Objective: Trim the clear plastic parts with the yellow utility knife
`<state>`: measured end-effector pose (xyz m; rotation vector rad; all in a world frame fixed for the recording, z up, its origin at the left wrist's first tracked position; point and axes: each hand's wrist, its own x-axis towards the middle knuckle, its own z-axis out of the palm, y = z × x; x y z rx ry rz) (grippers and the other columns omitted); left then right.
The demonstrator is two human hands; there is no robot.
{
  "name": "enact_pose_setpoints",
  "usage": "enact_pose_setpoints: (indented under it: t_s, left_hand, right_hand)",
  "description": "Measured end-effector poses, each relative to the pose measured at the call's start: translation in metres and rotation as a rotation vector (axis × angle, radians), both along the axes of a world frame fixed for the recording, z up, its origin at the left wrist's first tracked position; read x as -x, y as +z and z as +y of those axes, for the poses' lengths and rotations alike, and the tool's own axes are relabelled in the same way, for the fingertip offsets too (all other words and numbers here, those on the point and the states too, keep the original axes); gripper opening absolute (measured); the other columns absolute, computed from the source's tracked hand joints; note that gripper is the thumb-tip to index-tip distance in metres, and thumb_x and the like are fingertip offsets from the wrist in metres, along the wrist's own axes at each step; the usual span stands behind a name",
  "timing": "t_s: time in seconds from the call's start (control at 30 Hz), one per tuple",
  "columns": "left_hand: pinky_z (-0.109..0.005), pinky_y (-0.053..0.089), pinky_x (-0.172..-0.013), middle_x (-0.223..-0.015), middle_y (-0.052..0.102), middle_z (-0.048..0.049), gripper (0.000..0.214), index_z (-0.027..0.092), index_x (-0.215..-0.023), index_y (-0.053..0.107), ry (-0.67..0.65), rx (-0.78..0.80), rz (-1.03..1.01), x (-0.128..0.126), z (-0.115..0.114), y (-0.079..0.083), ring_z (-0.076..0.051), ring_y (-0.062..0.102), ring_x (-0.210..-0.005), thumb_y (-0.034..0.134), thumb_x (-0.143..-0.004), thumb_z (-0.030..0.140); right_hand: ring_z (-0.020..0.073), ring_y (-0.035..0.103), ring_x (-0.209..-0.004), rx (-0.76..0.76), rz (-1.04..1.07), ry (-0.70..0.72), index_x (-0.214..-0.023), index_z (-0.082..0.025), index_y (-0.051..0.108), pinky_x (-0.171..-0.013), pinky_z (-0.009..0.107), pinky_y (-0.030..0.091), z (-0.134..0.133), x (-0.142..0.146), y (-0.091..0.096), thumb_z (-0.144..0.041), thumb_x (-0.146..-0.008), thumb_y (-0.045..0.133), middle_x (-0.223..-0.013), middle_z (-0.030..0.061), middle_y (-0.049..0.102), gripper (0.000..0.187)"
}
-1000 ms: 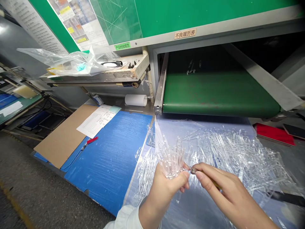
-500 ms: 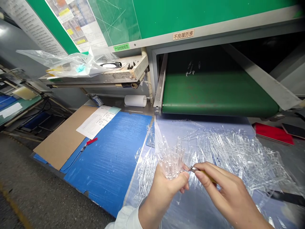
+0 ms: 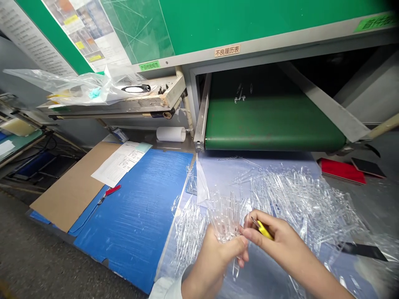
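Note:
My left hand [image 3: 220, 253] is closed around a bundle of thin clear plastic pieces [image 3: 225, 214], which fan upward out of the fist. One clear piece pokes out below the fingers. My right hand [image 3: 274, 238] is closed on a small yellow-handled tool with a metal tip [image 3: 263, 229], probably nippers; the grip covers most of it. Its thumb and fingertips meet the left fingers at the bundle's right side, and whether they also pinch a clear piece is hidden. A large heap of similar clear pieces [image 3: 305, 199] spreads to the right, and a smaller pile [image 3: 188, 232] lies left.
Behind the heap runs a green conveyor belt [image 3: 271, 124] with a few clear bits on it. Left are a blue board [image 3: 131, 220], cardboard [image 3: 75, 187], a paper sheet [image 3: 120, 164] and a red-handled cutter [image 3: 112, 190]. A shelf [image 3: 149, 99] holds a plastic bag. Red pads [image 3: 341, 171] lie right.
The tool's metal tip has moved off the bundle and turned back into my right hand, showing more yellow handle. My right fingertips now touch at the bundle. The whole view has shifted slightly.

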<state>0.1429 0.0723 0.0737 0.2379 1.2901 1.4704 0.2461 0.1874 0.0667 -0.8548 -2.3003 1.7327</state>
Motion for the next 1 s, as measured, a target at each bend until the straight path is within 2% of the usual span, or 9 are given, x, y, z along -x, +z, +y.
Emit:
enact_pose_setpoints:
  t_s: [0.13, 0.3, 0.43, 0.67, 0.77, 0.87, 0.93, 1.0]
  left_hand:
    - [-0.022, 0.033, -0.046, -0.048, 0.051, 0.0031, 0.018, 0.014, -0.069, 0.056, 0.003, 0.005, 0.015, 0.000, 0.001, 0.000, -0.008, 0.042, -0.044, 0.065, -0.067, 0.029]
    - [-0.021, 0.031, -0.044, -0.048, 0.051, 0.0032, 0.020, 0.014, -0.070, 0.056, 0.021, 0.011, -0.021, 0.000, 0.001, -0.001, -0.008, 0.041, -0.042, 0.067, -0.065, 0.030]
    - [-0.021, 0.032, -0.045, -0.050, 0.052, 0.0025, 0.017, 0.014, -0.068, 0.057, 0.017, -0.009, -0.043, -0.001, 0.001, -0.003, -0.008, 0.041, -0.043, 0.066, -0.066, 0.028]
    - [-0.022, 0.035, -0.050, -0.051, 0.052, 0.0019, 0.014, 0.011, -0.070, 0.061, -0.017, -0.082, -0.096, 0.000, 0.000, -0.005, -0.008, 0.044, -0.045, 0.063, -0.072, 0.025]
    - [-0.023, 0.038, -0.055, -0.053, 0.057, 0.0001, 0.012, 0.011, -0.074, 0.061, -0.044, -0.077, -0.207, 0.002, -0.002, -0.012, -0.010, 0.050, -0.047, 0.064, -0.069, 0.021]
    - [-0.026, 0.042, -0.060, -0.060, 0.059, 0.0021, 0.028, 0.015, -0.088, 0.059, -0.030, -0.149, -0.397, 0.005, -0.009, -0.025, -0.011, 0.055, -0.052, 0.071, -0.063, 0.018]
    - [-0.025, 0.043, -0.061, -0.066, 0.056, 0.0044, 0.042, 0.019, -0.097, 0.056, -0.004, -0.254, -0.495, 0.008, -0.014, -0.032, -0.009, 0.055, -0.053, 0.076, -0.060, 0.016]
    - [-0.021, 0.039, -0.054, -0.068, 0.053, 0.0057, 0.051, 0.023, -0.104, 0.054, -0.002, -0.356, -0.564, 0.010, -0.017, -0.038, -0.005, 0.047, -0.048, 0.078, -0.059, 0.017]
  right_hand:
    - [0.0128, 0.050, -0.057, 0.018, 0.023, 0.040, -0.070, -0.021, 0.053, -0.056, 0.024, 0.039, -0.005, 0.006, 0.000, -0.041, -0.089, 0.047, -0.060, -0.0041, 0.051, 0.029]
    - [0.0129, 0.049, -0.055, 0.022, 0.036, 0.037, -0.066, -0.021, 0.052, -0.055, 0.024, 0.039, 0.001, 0.004, -0.003, -0.041, -0.089, 0.044, -0.056, -0.0040, 0.047, 0.032]
    - [0.0130, 0.050, -0.056, -0.005, 0.032, 0.038, -0.065, -0.021, 0.053, -0.055, 0.024, 0.040, 0.003, 0.005, -0.004, -0.040, -0.087, 0.047, -0.058, -0.0034, 0.050, 0.030]
    - [0.0132, 0.057, -0.058, -0.091, 0.026, 0.064, -0.066, -0.021, 0.051, -0.058, 0.023, 0.046, -0.003, 0.006, -0.003, -0.043, -0.091, 0.038, -0.059, -0.0021, 0.056, 0.036]
    - [0.0137, 0.055, -0.054, -0.179, -0.040, 0.054, -0.065, -0.022, 0.051, -0.054, 0.023, 0.045, 0.003, 0.002, -0.005, -0.049, -0.091, 0.035, -0.056, -0.0025, 0.055, 0.041]
    - [0.0145, 0.051, -0.049, -0.348, -0.206, -0.074, -0.066, -0.022, 0.048, -0.049, 0.025, 0.039, 0.025, -0.003, -0.015, -0.050, -0.092, 0.031, -0.053, -0.0031, 0.049, 0.041]
    - [0.0162, 0.052, -0.051, -0.474, -0.358, -0.155, -0.075, -0.022, 0.051, -0.052, 0.027, 0.039, 0.045, -0.004, -0.026, -0.043, -0.093, 0.034, -0.056, -0.0024, 0.051, 0.032]
    - [0.0180, 0.057, -0.056, -0.568, -0.514, -0.153, -0.085, -0.019, 0.057, -0.055, 0.030, 0.041, 0.059, 0.000, -0.038, -0.033, -0.092, 0.042, -0.060, -0.0011, 0.056, 0.021]
